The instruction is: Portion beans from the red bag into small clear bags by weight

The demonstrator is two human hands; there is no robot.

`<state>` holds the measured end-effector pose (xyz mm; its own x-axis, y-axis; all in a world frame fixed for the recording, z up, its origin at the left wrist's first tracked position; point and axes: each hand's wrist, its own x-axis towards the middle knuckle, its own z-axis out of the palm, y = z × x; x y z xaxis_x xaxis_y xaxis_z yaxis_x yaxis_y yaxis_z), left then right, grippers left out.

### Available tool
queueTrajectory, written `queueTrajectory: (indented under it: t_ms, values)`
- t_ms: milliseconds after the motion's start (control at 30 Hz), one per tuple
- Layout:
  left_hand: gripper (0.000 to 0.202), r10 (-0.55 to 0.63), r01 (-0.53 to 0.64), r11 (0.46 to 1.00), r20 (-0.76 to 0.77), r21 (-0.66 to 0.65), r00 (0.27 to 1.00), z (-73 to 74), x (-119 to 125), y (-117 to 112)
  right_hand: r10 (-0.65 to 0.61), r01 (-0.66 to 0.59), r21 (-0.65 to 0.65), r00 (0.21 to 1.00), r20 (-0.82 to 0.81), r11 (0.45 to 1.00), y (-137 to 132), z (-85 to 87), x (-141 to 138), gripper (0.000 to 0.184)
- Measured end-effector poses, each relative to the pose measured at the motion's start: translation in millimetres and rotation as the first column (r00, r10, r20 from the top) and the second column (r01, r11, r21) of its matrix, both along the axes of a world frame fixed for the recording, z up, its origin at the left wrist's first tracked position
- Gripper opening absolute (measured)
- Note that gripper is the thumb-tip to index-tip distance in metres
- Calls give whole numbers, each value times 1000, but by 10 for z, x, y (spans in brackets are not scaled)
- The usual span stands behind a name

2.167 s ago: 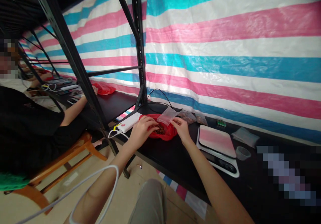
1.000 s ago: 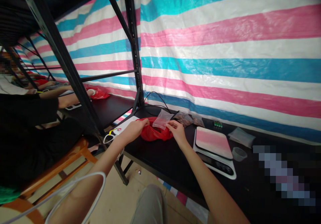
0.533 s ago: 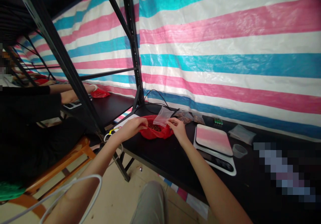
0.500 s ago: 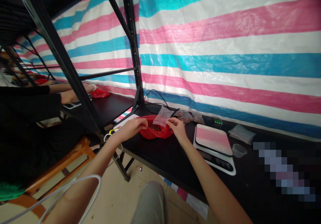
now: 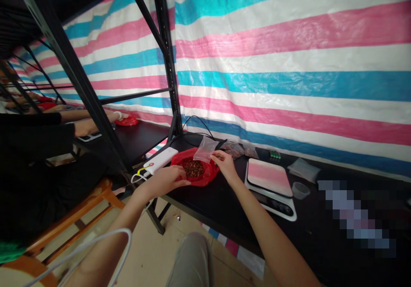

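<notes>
A red plastic bag (image 5: 205, 174) lies open on the black table (image 5: 218, 201), with brown pieces (image 5: 192, 167) inside. My left hand (image 5: 165, 180) hovers at the bag's near left edge, fingers drawn together and curled; what they hold is hidden. My right hand (image 5: 224, 163) sits at the bag's right side. It pinches a small clear plastic bag (image 5: 204, 148), held upright over the red bag's far edge.
A white power bank (image 5: 159, 160) with a cable lies left of the red bag. To the right are a scale (image 5: 269, 177), a small clear cup (image 5: 301, 189) and a stack of clear bags (image 5: 302, 168). Filled small bags (image 5: 236, 149) lie behind. A seated co-worker's arm (image 5: 86, 126) reaches past the black rack post (image 5: 167, 73).
My left hand has drawn back out of the red bag toward the table's near edge, uncovering the brown pieces. My right hand still holds the clear bag in about the same place.
</notes>
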<state>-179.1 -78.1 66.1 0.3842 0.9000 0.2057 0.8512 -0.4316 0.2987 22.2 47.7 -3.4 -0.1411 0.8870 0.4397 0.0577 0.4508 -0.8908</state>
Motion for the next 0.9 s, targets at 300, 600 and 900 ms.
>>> queueTrajectory:
  t_ms: [300, 600, 900]
  values:
    - [31, 4, -7, 1000, 700, 1, 714, -200, 765, 580, 30, -27, 70, 999, -41, 997, -122, 370, 418, 22]
    - [28, -112, 324, 935, 751, -142, 650, -175, 1662, 960, -87, 88, 26, 996, -26, 996, -206, 770, 1491, 35]
    - [40, -127, 447, 881, 832, -156, 540, -308, 2129, 1366, -406, 388, -126, 831, -380, 913, -36, 396, 1894, 33]
